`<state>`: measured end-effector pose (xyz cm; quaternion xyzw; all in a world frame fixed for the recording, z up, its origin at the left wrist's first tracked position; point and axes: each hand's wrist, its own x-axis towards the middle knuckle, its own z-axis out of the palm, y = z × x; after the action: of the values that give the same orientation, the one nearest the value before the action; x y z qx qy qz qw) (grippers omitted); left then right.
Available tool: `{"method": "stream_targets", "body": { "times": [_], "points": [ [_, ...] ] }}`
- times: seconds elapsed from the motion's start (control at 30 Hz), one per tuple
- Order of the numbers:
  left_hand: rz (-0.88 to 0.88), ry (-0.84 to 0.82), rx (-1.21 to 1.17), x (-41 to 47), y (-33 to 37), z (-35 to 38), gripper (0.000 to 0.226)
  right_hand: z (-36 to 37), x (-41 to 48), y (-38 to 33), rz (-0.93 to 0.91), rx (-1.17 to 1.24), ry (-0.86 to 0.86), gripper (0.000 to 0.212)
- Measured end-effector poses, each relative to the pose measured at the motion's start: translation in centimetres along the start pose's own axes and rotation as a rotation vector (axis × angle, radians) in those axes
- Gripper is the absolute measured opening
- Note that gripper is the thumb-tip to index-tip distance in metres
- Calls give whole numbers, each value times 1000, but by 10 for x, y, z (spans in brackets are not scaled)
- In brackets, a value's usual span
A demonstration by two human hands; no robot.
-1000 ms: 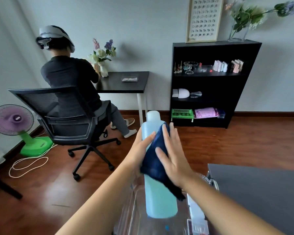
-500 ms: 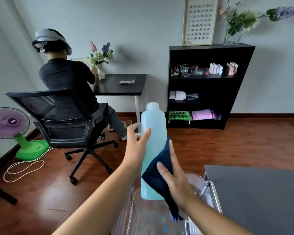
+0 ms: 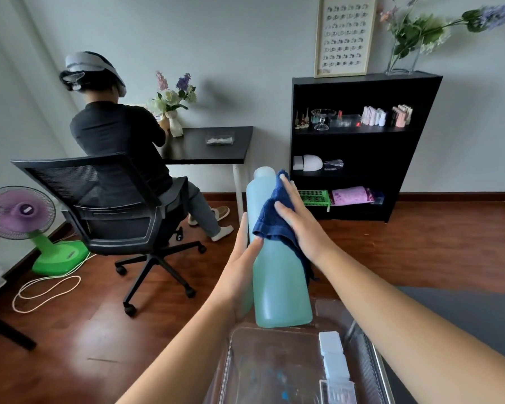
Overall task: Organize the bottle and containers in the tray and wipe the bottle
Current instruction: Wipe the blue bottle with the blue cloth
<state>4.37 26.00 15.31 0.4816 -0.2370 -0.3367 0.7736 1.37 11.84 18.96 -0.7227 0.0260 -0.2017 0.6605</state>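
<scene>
While our left grip [image 3: 242, 263] wraps the teal bottle [image 3: 280, 287] mid-body above the clear tray [image 3: 260, 363], at its 12 o'clock edge, our right grip [image 3: 301, 225] presses a blue cloth [image 3: 274, 217] flat-fingered against it; full, smooth plastic, likely heavy and slippery; hold mid-body.

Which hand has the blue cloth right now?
The right hand: its flat fingers press the blue cloth against the turquoise bottle, while the left hand grips the bottle bare.

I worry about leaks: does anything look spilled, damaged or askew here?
Nothing stands out. The left hand holds the bottle slightly tilted over the tray, the right hand presses the cloth on it; no drips show.
</scene>
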Motion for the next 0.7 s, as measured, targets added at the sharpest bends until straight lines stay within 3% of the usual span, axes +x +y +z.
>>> {"method": "stream_targets", "body": {
  "times": [0.13, 0.27, 0.37, 0.47, 0.6, 0.7],
  "points": [
    [76, 81, 37, 7, 9, -3, 47, 14, -54, 12, 14, 236, -68, 67],
    [61, 120, 209, 12, 20, -8, 41, 29, -100, 16, 12, 292, -77, 75],
    [61, 118, 367, 20, 34, -3, 42, 32, -100, 15, -33, 92, 5, 75],
    [104, 39, 371, 26, 46, -1, 43, 35, -95, 14, -158, -195, 19, 68],
    [109, -37, 290, 24, 36, 8, 52, 18, -56, -4, -255, -247, 84, 58],
    [87, 9, 346, 20, 25, 12, 41, -1, -14, -28, -220, -228, 107, 55]
  ]
}}
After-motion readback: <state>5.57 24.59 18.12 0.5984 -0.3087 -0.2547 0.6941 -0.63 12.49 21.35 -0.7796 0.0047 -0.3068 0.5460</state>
